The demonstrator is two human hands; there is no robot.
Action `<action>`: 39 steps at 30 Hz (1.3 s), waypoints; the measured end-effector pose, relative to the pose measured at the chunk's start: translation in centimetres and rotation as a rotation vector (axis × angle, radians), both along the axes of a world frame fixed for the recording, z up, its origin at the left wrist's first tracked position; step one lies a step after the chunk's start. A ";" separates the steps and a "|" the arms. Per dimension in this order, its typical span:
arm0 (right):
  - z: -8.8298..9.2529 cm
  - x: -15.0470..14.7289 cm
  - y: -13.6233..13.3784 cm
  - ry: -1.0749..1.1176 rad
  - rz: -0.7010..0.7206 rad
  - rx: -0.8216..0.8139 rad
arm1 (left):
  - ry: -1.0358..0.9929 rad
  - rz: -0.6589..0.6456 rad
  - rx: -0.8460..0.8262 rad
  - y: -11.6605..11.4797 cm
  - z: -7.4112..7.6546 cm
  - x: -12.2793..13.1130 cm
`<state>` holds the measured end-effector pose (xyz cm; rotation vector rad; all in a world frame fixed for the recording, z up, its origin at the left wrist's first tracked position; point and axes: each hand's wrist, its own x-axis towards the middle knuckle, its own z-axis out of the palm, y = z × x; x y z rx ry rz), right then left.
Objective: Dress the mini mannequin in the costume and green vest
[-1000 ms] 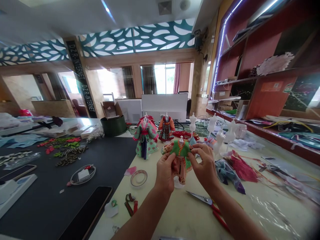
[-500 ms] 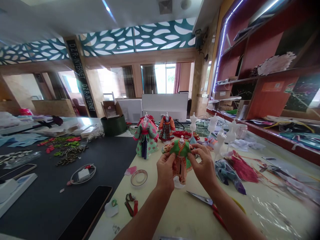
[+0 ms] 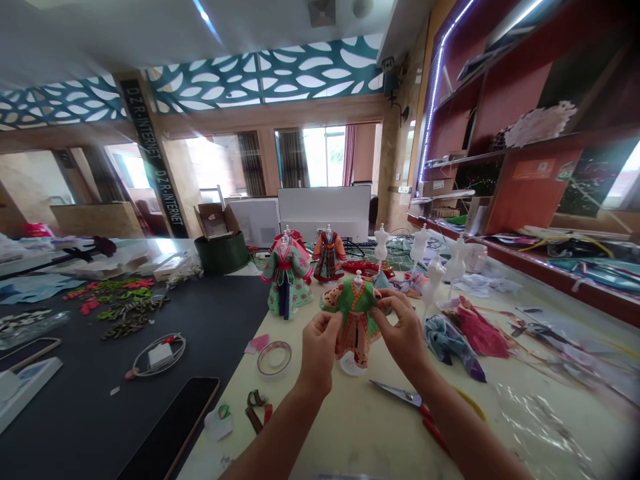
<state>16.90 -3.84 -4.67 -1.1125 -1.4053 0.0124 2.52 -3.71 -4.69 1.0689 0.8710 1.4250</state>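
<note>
Both our left hand (image 3: 320, 347) and right hand (image 3: 403, 337) pinch the green jacket (image 3: 354, 301) on the small mannequin (image 3: 353, 327), apparently to steady its fit.

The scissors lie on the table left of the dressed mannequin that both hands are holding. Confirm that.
Not quite. In the head view the scissors lie on the table right of the dressed mannequin, under the right forearm. The left hand and right hand do both hold the mannequin.
</note>
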 end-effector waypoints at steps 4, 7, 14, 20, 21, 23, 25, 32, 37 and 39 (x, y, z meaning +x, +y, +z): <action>-0.1 0.1 -0.2 0.023 0.022 -0.006 | 0.310 0.321 0.395 0.5 1.5 -1.3; -0.4 0.3 -0.4 0.070 0.013 -0.004 | 0.433 0.359 0.553 2.3 3.6 -1.8; -1.0 1.0 -0.2 0.155 0.026 -0.118 | 0.552 -0.197 0.560 5.0 6.7 -1.5; -0.4 1.2 0.3 0.173 0.097 -0.103 | 0.591 -0.429 0.503 5.5 7.2 -0.4; -0.3 1.3 0.3 0.183 0.104 -0.098 | 0.614 -0.440 0.510 5.6 7.2 -0.2; -0.2 1.6 0.1 0.211 0.116 -0.104 | 0.673 -0.437 0.525 5.8 7.3 0.0; -0.1 2.1 0.0 0.243 0.131 -0.124 | 0.730 -0.434 0.538 5.8 7.4 0.1; 1.8 3.4 0.3 0.370 0.246 -0.156 | 0.808 -0.474 0.530 5.6 8.1 0.4; 4.2 3.4 0.8 0.433 0.330 -0.165 | 0.846 -0.516 0.448 5.5 8.8 0.7; 5.0 3.2 1.0 0.442 0.353 -0.163 | 0.812 -0.547 0.384 5.5 8.9 0.9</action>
